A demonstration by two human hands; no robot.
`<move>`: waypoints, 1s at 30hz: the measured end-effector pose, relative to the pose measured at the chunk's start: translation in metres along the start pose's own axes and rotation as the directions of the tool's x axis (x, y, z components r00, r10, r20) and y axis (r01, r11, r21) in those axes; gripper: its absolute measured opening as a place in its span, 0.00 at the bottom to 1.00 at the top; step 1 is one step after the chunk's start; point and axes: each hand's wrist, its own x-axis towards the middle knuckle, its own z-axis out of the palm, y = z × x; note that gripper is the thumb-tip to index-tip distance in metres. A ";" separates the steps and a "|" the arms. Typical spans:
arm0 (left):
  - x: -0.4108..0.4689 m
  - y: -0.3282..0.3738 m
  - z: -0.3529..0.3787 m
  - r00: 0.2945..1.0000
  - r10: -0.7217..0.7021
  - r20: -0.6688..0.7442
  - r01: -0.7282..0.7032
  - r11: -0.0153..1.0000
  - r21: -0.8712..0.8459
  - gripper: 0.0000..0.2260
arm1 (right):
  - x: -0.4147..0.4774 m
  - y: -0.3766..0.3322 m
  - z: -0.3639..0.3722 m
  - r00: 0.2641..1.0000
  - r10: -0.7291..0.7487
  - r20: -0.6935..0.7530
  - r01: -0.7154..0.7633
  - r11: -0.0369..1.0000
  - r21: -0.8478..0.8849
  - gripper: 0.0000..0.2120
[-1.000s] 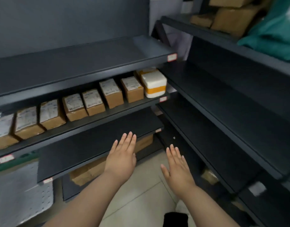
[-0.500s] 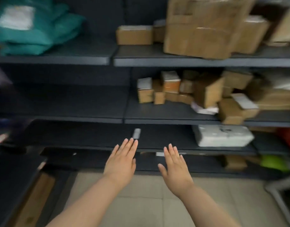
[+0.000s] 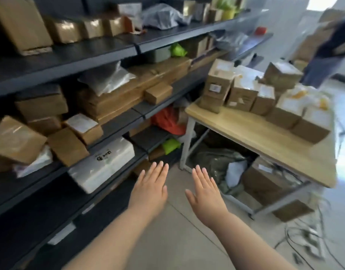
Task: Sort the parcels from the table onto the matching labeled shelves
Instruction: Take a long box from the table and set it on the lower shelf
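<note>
**Empty hands held out between the shelves and the parcel table**

Head view: the person's left hand (image 3: 150,189) and right hand (image 3: 204,191) are both stretched out flat, palms down, fingers straight and together, holding nothing. They hover side by side over the pale tiled floor (image 3: 173,240), apart from each other and touching no parcel.

The wooden table (image 3: 251,137) stands ahead and to the right of the hands. Along its far side sits a crowd of brown cardboard parcels (image 3: 243,92), several with white labels or yellow tape, some stacked two high. The near strip of the tabletop is bare wood. Under the table lie a dark green sack (image 3: 216,162) and another cardboard box (image 3: 265,180); loose cables (image 3: 304,236) trail on the floor to its right.

To the left of the table run the dark shelves (image 3: 117,121), several tiers of them, loaded with cartons, grey bags and a white wrapped package (image 3: 107,164) that sits on a low tier nearest the left hand. A red bag (image 3: 165,121) and a green one (image 3: 170,145) lie at the shelf end beside the table leg. The shelf labels are too blurred to read.
</note>
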 end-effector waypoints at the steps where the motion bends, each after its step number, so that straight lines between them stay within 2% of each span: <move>1: 0.017 0.010 0.002 0.999 0.033 0.013 -0.033 0.999 -0.003 0.28 | 0.001 0.013 -0.003 0.999 0.039 -0.003 -0.039 0.999 0.014 0.32; 8: 0.101 0.058 0.029 0.962 0.239 0.130 -0.237 0.971 -0.032 0.27 | 0.023 0.070 -0.002 0.965 0.262 0.013 -0.262 0.961 0.087 0.32; 15: 0.202 0.042 0.036 0.919 0.360 0.160 -0.360 0.932 -0.032 0.28 | 0.107 0.087 -0.014 0.922 0.386 -0.040 -0.377 0.915 0.146 0.32; 21: 0.296 0.039 0.029 0.890 0.420 0.178 -0.411 0.907 -0.087 0.27 | 0.185 0.096 -0.021 0.872 0.479 -0.098 -0.442 0.858 0.261 0.32; 25: 0.324 0.049 0.033 0.862 0.447 0.238 -0.433 0.895 -0.110 0.27 | 0.194 0.106 -0.010 0.857 0.511 -0.065 -0.475 0.833 0.283 0.32; 30: 0.364 0.079 0.044 0.834 0.482 0.268 -0.483 0.873 -0.069 0.27 | 0.215 0.153 -0.019 0.812 0.579 -0.076 -0.531 0.786 0.316 0.32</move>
